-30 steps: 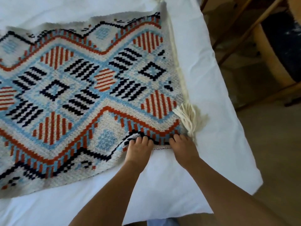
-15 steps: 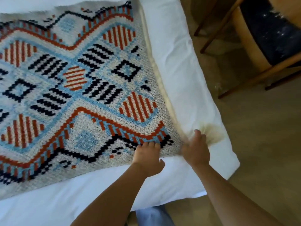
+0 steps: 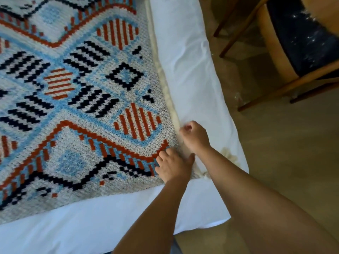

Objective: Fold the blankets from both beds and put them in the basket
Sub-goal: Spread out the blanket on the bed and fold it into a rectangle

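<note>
A knitted blanket (image 3: 82,99) with blue, rust-red and black geometric patterns lies spread on a white bed (image 3: 190,70). Its near right corner sits by the bed's corner, with a cream fringe (image 3: 229,155) poking out under my right forearm. My left hand (image 3: 172,166) grips the blanket's near corner, fingers curled on the knit. My right hand (image 3: 195,137) sits just beyond it, fingers curled, pinching the blanket's right edge where the fringe runs. The two hands almost touch. No basket is in view.
The bed's corner (image 3: 220,213) points toward me. A wooden chair (image 3: 271,52) with a dark blue seat stands on the tan floor (image 3: 293,162) to the right of the bed.
My right hand has moved up along the blanket's right edge and curled onto it. My left hand slid right to the corner. The view has shifted closer and to the right.
</note>
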Motion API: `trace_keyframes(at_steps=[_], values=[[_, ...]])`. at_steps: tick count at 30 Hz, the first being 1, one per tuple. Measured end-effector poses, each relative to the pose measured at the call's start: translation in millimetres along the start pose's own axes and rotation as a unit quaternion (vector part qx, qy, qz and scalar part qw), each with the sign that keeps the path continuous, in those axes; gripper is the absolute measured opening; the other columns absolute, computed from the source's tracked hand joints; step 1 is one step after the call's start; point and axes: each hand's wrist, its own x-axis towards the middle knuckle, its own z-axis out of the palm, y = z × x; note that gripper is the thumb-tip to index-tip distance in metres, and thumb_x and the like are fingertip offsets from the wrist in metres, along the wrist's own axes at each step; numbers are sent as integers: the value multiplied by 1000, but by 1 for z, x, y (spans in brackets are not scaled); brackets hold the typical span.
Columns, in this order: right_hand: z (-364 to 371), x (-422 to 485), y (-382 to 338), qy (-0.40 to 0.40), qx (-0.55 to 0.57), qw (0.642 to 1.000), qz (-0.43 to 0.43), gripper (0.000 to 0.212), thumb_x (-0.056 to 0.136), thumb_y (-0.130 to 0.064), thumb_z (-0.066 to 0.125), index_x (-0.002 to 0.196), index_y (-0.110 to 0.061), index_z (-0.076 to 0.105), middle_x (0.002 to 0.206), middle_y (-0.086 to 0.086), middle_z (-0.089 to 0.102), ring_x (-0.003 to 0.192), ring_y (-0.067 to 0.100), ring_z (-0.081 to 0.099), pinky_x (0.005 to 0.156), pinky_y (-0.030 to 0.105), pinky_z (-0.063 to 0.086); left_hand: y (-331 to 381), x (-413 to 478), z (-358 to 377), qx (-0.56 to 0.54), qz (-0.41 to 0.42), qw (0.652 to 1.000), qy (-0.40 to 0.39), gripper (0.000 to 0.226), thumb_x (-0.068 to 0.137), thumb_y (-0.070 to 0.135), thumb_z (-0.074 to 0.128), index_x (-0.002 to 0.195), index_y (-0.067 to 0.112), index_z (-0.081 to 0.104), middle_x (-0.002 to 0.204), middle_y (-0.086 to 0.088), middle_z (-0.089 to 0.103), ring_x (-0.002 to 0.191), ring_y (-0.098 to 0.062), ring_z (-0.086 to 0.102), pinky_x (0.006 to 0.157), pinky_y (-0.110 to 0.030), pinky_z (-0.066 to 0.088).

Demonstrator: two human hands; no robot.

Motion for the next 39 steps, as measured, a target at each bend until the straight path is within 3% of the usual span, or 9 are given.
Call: trace_keyframes(at_steps=[4, 8, 11, 15, 20, 27, 30, 34, 39], values=[[8, 28, -19, -21, -29, 999, -14, 36, 80, -29, 60, 55, -18, 37, 52, -6, 42, 50, 14, 41, 49, 26, 27, 14, -1, 12, -3, -74, 997, -23, 62, 74, 55, 54, 115, 13, 33, 116, -5, 36, 110, -24, 35, 88, -38, 34], [12, 37, -30, -47, -49, 997, -23, 40, 81, -24, 61, 54, -17, 31, 51, -2, 36, 45, 13, 34, 43, 25, 24, -3, 4, 8, -24, -26, 999, -31, 42, 78, 20, 50, 116, 13, 35, 122, -6, 38, 115, -24, 36, 90, -38, 38], [14, 36, -36, -44, -45, 998, -25, 37, 84, -21, 54, 56, -16, 31, 53, 0, 37, 46, 15, 35, 44, 25, 23, -23, 13, -10, -101, -3, 992, -72, 40, 81, 20, 50, 120, 12, 42, 122, -6, 48, 112, -25, 48, 88, -39, 43], [23, 28, -55, -53, -14, 998, -35, 37, 88, -25, 49, 58, -14, 30, 57, 3, 35, 54, 20, 35, 52, 30, 27, -66, 22, -38, -117, 9, 988, -100, 28, 78, 17, 53, 105, 15, 56, 95, -3, 61, 82, -23, 60, 69, -34, 52], [44, 11, -93, -58, -25, 996, -66, 39, 91, -29, 47, 56, -16, 34, 58, 1, 40, 54, 17, 40, 47, 28, 27, -104, 24, -65, -119, 18, 989, -85, 12, 75, 21, 51, 87, 17, 53, 68, 4, 54, 62, -18, 54, 48, -23, 39], [93, -19, -141, -63, 1, 996, -56, 26, 90, -34, 46, 82, -11, 55, 89, 13, 65, 80, 31, 65, 75, 46, 55, -177, 16, -98, -248, -31, 967, 43, 8, 88, 14, 42, 81, 15, 45, 71, -2, 54, 58, -15, 48, 47, -29, 33], [126, -40, -164, -62, -2, 997, -55, 28, 91, -31, 47, 73, -10, 51, 80, 13, 62, 72, 30, 62, 65, 39, 51, -223, 14, -117, -305, -65, 947, 82, 13, 89, 6, 37, 88, 15, 46, 84, -8, 56, 67, -21, 51, 52, -31, 37], [181, -76, -201, -70, -7, 994, -78, 33, 95, -29, 43, 65, -16, 42, 69, 4, 50, 58, 19, 48, 50, 28, 33, -297, 11, -144, -259, -59, 962, 71, 18, 83, 0, 40, 91, 9, 52, 99, -9, 50, 77, -26, 48, 65, -35, 39], [257, -134, -256, -72, -50, 989, -122, 31, 96, -32, 41, 71, -14, 44, 69, -1, 45, 61, 16, 45, 46, 27, 29, -408, 13, -187, -237, -106, 964, 55, 13, 83, -1, 38, 81, 11, 43, 95, -11, 50, 71, -24, 43, 62, -33, 35]])
